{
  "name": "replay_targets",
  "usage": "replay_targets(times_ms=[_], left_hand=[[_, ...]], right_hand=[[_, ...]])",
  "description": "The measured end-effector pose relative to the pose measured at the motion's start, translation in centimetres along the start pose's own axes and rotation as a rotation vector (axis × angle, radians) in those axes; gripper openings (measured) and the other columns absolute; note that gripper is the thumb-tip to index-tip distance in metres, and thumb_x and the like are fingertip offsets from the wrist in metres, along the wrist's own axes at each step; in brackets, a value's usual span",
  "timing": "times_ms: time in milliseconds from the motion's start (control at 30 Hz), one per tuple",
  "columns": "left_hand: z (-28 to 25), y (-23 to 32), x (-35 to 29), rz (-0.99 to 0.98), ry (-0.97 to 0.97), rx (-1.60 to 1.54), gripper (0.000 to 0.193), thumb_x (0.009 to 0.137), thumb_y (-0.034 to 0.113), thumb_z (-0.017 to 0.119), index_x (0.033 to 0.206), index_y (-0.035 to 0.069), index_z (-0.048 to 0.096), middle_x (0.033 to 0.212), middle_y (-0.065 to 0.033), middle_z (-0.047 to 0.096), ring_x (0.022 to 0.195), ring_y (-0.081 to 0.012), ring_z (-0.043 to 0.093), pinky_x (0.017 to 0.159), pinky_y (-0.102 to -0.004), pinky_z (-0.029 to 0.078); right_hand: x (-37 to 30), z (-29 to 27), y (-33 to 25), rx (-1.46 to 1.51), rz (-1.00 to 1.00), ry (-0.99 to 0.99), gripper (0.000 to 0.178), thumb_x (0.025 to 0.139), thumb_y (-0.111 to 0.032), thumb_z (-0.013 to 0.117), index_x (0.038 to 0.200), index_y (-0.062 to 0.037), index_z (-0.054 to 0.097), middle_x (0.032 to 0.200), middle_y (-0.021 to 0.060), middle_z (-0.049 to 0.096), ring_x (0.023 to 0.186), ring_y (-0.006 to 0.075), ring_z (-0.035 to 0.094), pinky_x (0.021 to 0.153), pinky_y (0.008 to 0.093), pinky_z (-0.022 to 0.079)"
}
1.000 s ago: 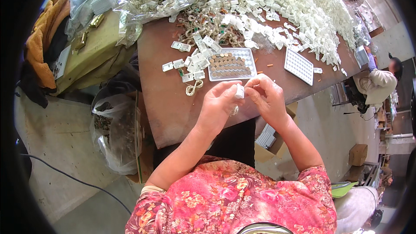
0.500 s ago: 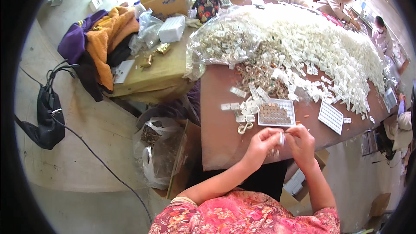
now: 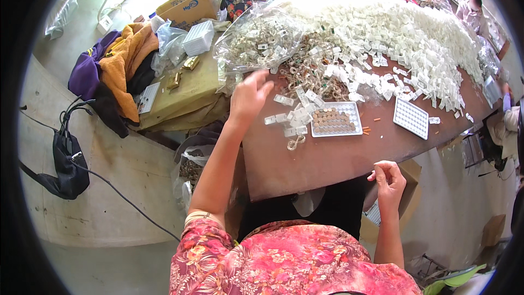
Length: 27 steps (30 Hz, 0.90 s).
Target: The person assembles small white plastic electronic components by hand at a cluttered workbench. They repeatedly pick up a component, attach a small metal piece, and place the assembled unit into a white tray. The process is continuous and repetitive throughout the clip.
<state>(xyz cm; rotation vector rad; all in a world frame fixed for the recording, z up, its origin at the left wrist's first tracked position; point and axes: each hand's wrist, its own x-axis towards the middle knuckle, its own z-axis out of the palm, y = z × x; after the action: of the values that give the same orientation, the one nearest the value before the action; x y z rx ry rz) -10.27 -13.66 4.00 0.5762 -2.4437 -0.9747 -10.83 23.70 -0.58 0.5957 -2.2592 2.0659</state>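
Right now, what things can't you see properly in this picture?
- Right hand, head view: fingers curled, too small to tell if they pinch anything.
- Left hand: palm faces down, so anything under it is hidden.
- Grid tray: its brown pieces are too small to tell what they are.
- Clear bag: glare blurs its contents.
- People at the far table edge: cut off by the dark rim.

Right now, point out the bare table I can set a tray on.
Free: the brown table strip between the filled tray and the near edge, up to the right hand. A smaller patch lies between that tray and the empty tray. Crowded: the far half under the white pile, and around the left hand.
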Motion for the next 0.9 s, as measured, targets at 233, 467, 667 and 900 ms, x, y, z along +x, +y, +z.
replay_targets(times_ms=[233,467,667,900], left_hand=[[3.4,-3.1,-0.3,0.475,-0.134,0.34,0.027,0.076,0.021,0.073,0.1,0.013,0.066,0.102,-0.0055,0.065,0.101,-0.0285,0.061,0.083,-0.0381,0.05],[3.0,-2.2,0.0,0.143,-0.146,-0.218,0.022,0.08,0.005,0.073,0.098,0.0,0.063,0.097,-0.0061,0.07,0.091,-0.0116,0.066,0.08,-0.0269,0.052],[0.9,-1.6,-2.8,0.152,0.036,-0.386,0.018,0.086,0.007,0.069,0.102,-0.001,0.065,0.091,-0.0018,0.067,0.084,-0.0063,0.062,0.076,-0.0208,0.049],[-1.8,-2.8,-10.6,0.015,0.122,-0.536,0.007,0.087,0.002,0.065,0.082,0.003,0.06,0.08,0.0047,0.056,0.071,0.0007,0.047,0.06,-0.0162,0.035]], right_hand=[[-0.4,0.1,-0.1,-0.073,-0.023,-0.072,0.003,0.088,0.002,0.063,0.09,0.0026,0.063,0.079,0.0055,0.064,0.064,0.0104,0.06,0.06,0.024,0.05],[0.3,1.6,-2.1,-0.168,-0.031,-0.176,0.005,0.085,0.002,0.065,0.089,0.0011,0.066,0.081,0.0094,0.067,0.067,0.0154,0.065,0.061,0.0257,0.051],[4.4,9.7,-2.6,-0.495,-0.556,-0.323,0.005,0.082,-0.009,0.064,0.086,-0.0059,0.064,0.085,0.0116,0.064,0.083,0.0296,0.062,0.071,0.0367,0.05],[7.5,18.1,-1.3,-0.921,-0.712,-0.303,0.021,0.072,-0.027,0.073,0.082,-0.0107,0.064,0.088,0.0071,0.064,0.092,0.0254,0.058,0.08,0.0397,0.042]])
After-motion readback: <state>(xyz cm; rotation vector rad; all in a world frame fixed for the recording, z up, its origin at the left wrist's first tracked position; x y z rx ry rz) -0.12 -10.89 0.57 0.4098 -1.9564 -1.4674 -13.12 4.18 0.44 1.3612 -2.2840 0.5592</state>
